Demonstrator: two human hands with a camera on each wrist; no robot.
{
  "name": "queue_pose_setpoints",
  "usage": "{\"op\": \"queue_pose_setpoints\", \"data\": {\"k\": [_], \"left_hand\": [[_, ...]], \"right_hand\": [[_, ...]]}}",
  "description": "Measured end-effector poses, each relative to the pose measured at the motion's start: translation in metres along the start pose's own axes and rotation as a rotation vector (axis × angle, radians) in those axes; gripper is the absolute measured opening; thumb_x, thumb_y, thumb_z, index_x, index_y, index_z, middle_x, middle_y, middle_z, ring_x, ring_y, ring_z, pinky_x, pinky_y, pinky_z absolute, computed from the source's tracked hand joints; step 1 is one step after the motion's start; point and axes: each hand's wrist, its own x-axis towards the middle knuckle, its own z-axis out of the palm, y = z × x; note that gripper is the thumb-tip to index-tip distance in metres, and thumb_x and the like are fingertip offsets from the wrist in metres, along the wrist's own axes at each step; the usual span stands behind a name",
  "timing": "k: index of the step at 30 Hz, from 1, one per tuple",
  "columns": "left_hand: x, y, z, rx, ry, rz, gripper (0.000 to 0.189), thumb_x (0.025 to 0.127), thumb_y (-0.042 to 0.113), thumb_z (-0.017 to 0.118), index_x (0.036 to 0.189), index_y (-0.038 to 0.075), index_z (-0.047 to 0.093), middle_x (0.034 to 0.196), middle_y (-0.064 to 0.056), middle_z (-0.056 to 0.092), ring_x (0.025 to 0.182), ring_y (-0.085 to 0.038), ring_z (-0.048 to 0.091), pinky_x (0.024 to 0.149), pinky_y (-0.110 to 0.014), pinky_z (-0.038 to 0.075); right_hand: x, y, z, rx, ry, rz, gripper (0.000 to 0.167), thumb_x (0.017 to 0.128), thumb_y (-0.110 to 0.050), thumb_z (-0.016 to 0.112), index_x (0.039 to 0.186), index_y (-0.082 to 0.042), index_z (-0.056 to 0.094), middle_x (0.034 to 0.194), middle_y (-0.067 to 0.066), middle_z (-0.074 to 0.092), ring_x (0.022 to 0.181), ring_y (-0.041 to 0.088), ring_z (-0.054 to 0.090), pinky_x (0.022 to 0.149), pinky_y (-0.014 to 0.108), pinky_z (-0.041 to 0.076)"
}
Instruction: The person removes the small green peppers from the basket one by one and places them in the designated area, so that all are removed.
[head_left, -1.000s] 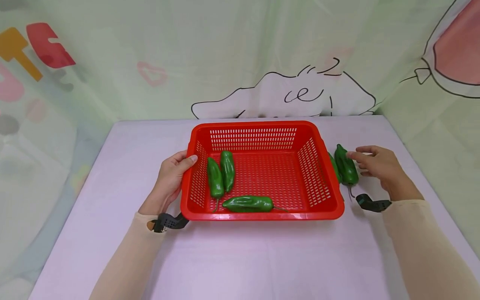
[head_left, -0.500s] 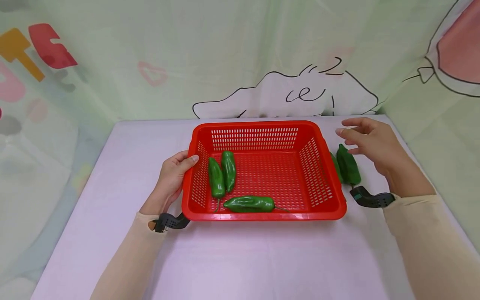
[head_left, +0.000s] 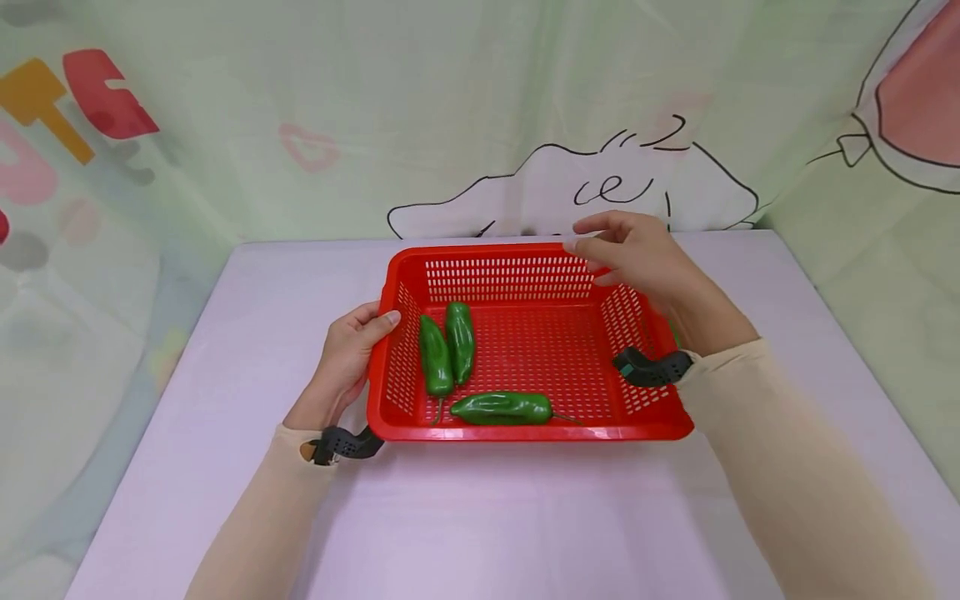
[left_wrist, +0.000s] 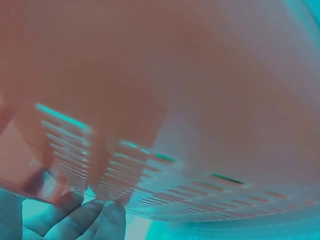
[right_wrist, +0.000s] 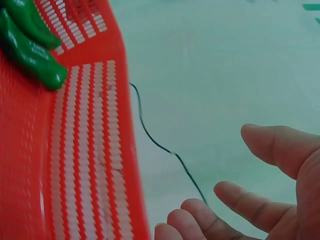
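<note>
A red plastic basket sits in the middle of the table. My left hand grips its left side, thumb over the rim; the left wrist view shows fingertips against the slotted wall. In the basket, two long green peppers, one beside the other, lie along the left. A third green pepper lies along the front. Over the basket's back right corner hovers my right hand, fingers loosely bent and holding nothing. A green sliver of pepper shows beyond the right rim, otherwise hidden by my right arm.
A pale cloth covers the table. Behind it hangs a light green curtain with printed drawings, which continues along both sides. Each wrist wears a black camera mount, the right one over the basket's right wall.
My right hand has left the peppers to the right of the basket, risen, and moved left over the basket's back right corner. The left hand keeps its grip in place.
</note>
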Motion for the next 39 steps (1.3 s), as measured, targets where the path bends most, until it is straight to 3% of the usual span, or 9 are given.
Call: {"op": "queue_pose_setpoints", "data": {"k": [5, 11, 15, 22, 39], "left_hand": [[-0.001, 0.001, 0.000, 0.012, -0.002, -0.006, 0.050, 0.104, 0.029, 0.065, 0.148, 0.006, 0.054, 0.138, -0.019, 0.064, 0.110, -0.028, 0.074, 0.086, -0.036, 0.063], [-0.001, 0.000, 0.000, -0.003, 0.002, -0.001, 0.049, 0.104, 0.028, 0.066, 0.147, 0.006, 0.055, 0.137, -0.019, 0.064, 0.110, -0.028, 0.074, 0.086, -0.036, 0.063], [0.000, -0.001, 0.000, -0.011, 0.006, -0.003, 0.047, 0.104, 0.028, 0.066, 0.146, 0.007, 0.056, 0.135, -0.018, 0.065, 0.109, -0.027, 0.074, 0.086, -0.037, 0.063], [0.000, -0.001, 0.000, -0.012, 0.003, 0.003, 0.049, 0.104, 0.028, 0.065, 0.147, 0.007, 0.055, 0.137, -0.018, 0.064, 0.111, -0.028, 0.073, 0.086, -0.037, 0.063], [-0.001, -0.003, 0.001, -0.018, 0.013, -0.005, 0.047, 0.103, 0.028, 0.067, 0.144, 0.007, 0.057, 0.134, -0.018, 0.065, 0.109, -0.026, 0.074, 0.085, -0.038, 0.063]], "right_hand": [[0.018, -0.006, 0.026, 0.039, -0.068, 0.022, 0.051, 0.103, -0.035, 0.064, 0.145, -0.006, 0.055, 0.135, 0.016, 0.058, 0.114, 0.032, 0.059, 0.084, 0.029, 0.060], [0.032, -0.008, 0.056, 0.042, -0.122, 0.037, 0.050, 0.102, -0.033, 0.066, 0.142, -0.006, 0.057, 0.131, 0.014, 0.057, 0.115, 0.034, 0.058, 0.097, 0.042, 0.059], [0.039, -0.008, 0.073, 0.047, -0.135, 0.054, 0.046, 0.100, -0.031, 0.069, 0.137, -0.005, 0.059, 0.128, 0.014, 0.057, 0.115, 0.038, 0.058, 0.098, 0.046, 0.058], [0.051, -0.004, 0.096, 0.040, -0.180, 0.082, 0.050, 0.098, -0.026, 0.071, 0.140, -0.002, 0.057, 0.134, 0.016, 0.058, 0.123, 0.042, 0.059, 0.102, 0.050, 0.057], [0.066, 0.003, 0.139, -0.100, -0.287, 0.109, 0.047, 0.096, -0.025, 0.074, 0.132, 0.002, 0.060, 0.124, 0.017, 0.065, 0.101, 0.032, 0.069, 0.083, 0.042, 0.065]]}}
